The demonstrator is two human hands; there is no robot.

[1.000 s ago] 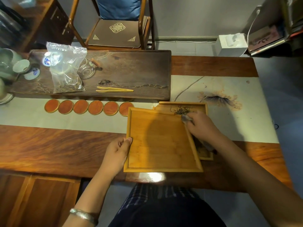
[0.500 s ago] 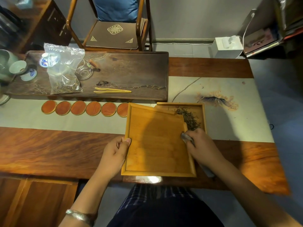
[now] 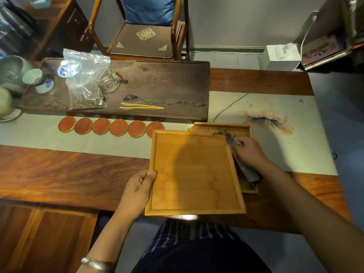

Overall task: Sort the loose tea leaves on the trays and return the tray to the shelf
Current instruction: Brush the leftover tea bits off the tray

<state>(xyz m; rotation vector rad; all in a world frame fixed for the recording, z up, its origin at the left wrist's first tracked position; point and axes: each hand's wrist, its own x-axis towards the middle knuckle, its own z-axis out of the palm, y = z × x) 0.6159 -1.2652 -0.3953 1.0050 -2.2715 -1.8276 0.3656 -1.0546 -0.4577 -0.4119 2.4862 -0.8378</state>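
The left hand [image 3: 137,191] grips the left edge of the top tray [image 3: 194,172]. The right hand [image 3: 250,152] holds a dark brush [image 3: 245,170], its tip in the tea leaves [image 3: 223,132] in the lower tray [image 3: 247,128] on the tabletop [image 3: 59,174].

No legible text anywhere.

Both forearms are bare, a silver bangle [image 3: 95,263] circles the left wrist, and dark blue plaid trousers [image 3: 197,245] cover the lap.
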